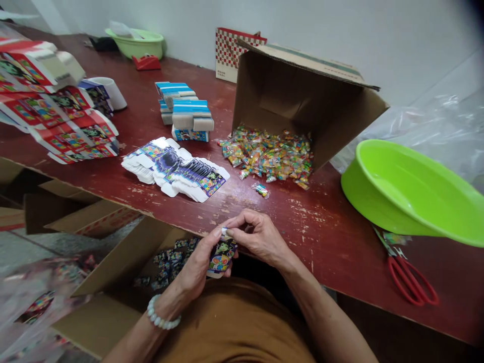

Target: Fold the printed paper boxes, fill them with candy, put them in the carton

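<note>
A small dark printed candy box (222, 256) is held upright in front of my body, at the table's front edge. My left hand (200, 259) wraps around it from the left, thumb near the top. With bent fingers, my right hand (259, 234) pinches the white flap at the box's upper end. Just beyond lies a fanned stack of flat purple box blanks (176, 169). To its right, wrapped colourful candies (270, 154) spill from a cardboard carton (298, 96) tipped on its side. One candy packet (260, 189) lies apart, nearer to me.
A green basin (412, 189) and red-handled scissors (412, 280) are on the right. Blue box stacks (185, 108) and red box stacks (64, 111) stand further left. Below the table edge, an open carton (109, 257) holds several small dark boxes (170, 264).
</note>
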`<action>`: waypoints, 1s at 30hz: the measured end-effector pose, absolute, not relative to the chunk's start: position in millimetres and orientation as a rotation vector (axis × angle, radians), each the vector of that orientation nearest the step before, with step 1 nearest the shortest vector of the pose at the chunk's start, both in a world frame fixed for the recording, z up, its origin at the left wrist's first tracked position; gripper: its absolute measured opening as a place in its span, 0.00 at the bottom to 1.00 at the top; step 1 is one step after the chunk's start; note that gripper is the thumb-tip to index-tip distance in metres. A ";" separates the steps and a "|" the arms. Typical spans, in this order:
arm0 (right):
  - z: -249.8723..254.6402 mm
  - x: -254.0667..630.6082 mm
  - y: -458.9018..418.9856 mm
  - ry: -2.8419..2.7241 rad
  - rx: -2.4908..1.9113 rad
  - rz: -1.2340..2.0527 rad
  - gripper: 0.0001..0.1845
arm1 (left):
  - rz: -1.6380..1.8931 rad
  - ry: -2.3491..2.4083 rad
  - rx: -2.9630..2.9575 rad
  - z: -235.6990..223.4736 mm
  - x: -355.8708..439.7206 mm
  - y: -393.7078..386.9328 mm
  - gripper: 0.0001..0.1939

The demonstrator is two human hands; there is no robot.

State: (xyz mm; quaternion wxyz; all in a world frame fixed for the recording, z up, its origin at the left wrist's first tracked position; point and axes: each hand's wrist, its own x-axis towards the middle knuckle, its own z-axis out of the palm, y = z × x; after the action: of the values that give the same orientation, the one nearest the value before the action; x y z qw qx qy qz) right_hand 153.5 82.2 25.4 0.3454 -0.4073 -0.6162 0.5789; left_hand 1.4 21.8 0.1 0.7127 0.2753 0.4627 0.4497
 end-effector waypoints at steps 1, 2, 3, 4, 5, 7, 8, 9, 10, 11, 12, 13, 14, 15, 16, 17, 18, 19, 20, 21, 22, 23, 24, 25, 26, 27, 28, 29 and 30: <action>26.4 154.6 81.5 -1.593 -1.003 1.549 0.07 | 1.000 1.014 0.589 1.1 1.3 21.2 0.28; 27.1 155.8 80.4 -1.579 -0.943 1.616 0.08 | 1.004 1.002 0.566 2.3 1.4 20.8 0.30; 27.4 157.1 78.8 -1.575 -0.892 1.679 0.08 | 1.002 0.991 0.543 3.5 1.6 20.6 0.32; 27.1 158.2 76.7 -1.586 -0.856 1.709 0.08 | 0.995 0.982 0.516 4.4 2.0 20.6 0.33; 26.1 159.0 74.1 -1.614 -0.834 1.694 0.08 | 0.984 0.971 0.490 5.0 2.7 20.7 0.34; 22.2 159.0 68.4 -1.685 -0.830 1.546 0.05 | 0.965 0.951 0.450 5.0 4.3 21.0 0.35; 19.6 158.4 65.9 -1.705 -0.837 1.457 0.03 | 0.967 0.945 0.440 4.6 5.2 20.9 0.35; 16.9 157.5 64.2 -1.715 -0.844 1.385 0.03 | 0.977 0.939 0.435 4.1 5.9 20.4 0.35; 14.3 156.7 63.8 -1.724 -0.852 1.345 0.03 | 0.988 0.937 0.433 3.7 6.4 19.4 0.35; 12.2 156.4 65.1 -1.746 -0.862 1.348 0.03 | 0.995 0.933 0.435 3.4 6.4 17.9 0.34; 10.5 156.9 68.6 -1.776 -0.877 1.380 0.03 | 1.003 0.931 0.436 3.2 6.0 16.0 0.33; 9.4 158.5 74.5 -1.807 -0.901 1.417 0.05 | 1.005 0.928 0.435 2.9 5.0 13.5 0.33; 8.7 161.2 83.0 -1.832 -0.943 1.426 0.07 | 0.999 0.926 0.430 2.4 3.5 10.7 0.32; 8.1 165.2 93.8 -1.850 -1.011 1.378 0.09 | 0.988 0.927 0.418 1.4 1.3 7.6 0.30; 7.5 170.1 106.4 -1.857 -1.112 1.265 0.11 | 0.970 0.929 0.400 -0.3 -1.6 4.2 0.28; 6.4 175.6 120.1 -1.845 -1.232 1.068 0.12 | 0.942 0.932 0.379 -2.7 -5.5 0.7 0.26; 4.7 181.3 134.0 -1.840 -1.384 0.841 0.12 | 0.907 0.938 0.364 -5.9 -10.6 -2.7 0.24; 2.3 186.9 147.0 -1.840 -1.546 0.645 0.13 | 0.874 0.951 0.361 -9.7 -17.0 -5.7 0.22; -0.8 191.9 158.2 -1.816 -1.612 0.580 0.14 | 0.852 0.973 0.374 -13.9 -24.9 -8.1 0.21; -4.4 196.3 167.1 -1.805 -1.665 0.533 0.14 | 0.836 1.007 0.410 -17.9 -34.2 -9.7 0.20; -8.1 199.7 173.3 -1.796 -1.700 0.520 0.13 | 0.816 1.048 0.473 -21.6 -44.7 -10.5 0.20; -11.5 202.3 176.6 -1.792 -1.713 0.530 0.12 | 0.783 1.089 0.567 -24.8 -55.7 -10.4 0.20; -14.1 203.8 177.1 -1.794 -1.719 0.545 0.11 | 0.718 1.113 0.695 -27.1 -66.8 -9.8 0.20; -15.7 204.5 175.0 -1.798 -1.718 0.567 0.10 | 0.603 1.112 0.826 -28.8 -77.2 -8.7 0.20; -16.0 204.1 170.4 -1.804 -1.708 0.599 0.09 | 0.486 1.097 0.925 -29.7 -86.2 -7.5 0.19; -14.9 202.7 163.6 -1.817 -1.691 0.636 0.08 | 0.369 1.068 0.989 -30.0 -93.4 -6.3 0.19; -12.4 200.3 154.7 -1.824 -1.659 0.704 0.08 | 0.290 1.040 1.014 -29.7 -98.3 -5.2 0.19; -8.6 196.8 144.0 -1.818 -1.606 0.818 0.08 | 0.268 1.028 1.005 -28.7 -100.7 -4.2 0.19; -3.9 192.5 132.1 -1.811 -1.539 0.955 0.08 | 0.290 1.030 0.971 -27.0 -100.7 -3.1 0.20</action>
State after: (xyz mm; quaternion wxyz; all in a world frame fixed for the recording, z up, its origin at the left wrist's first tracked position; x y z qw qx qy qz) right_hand 192.5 132.1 -3.9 0.2861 -0.5758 -0.6775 0.3572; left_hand -100.7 -3.1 -27.0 0.7503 0.4442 0.4713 0.1327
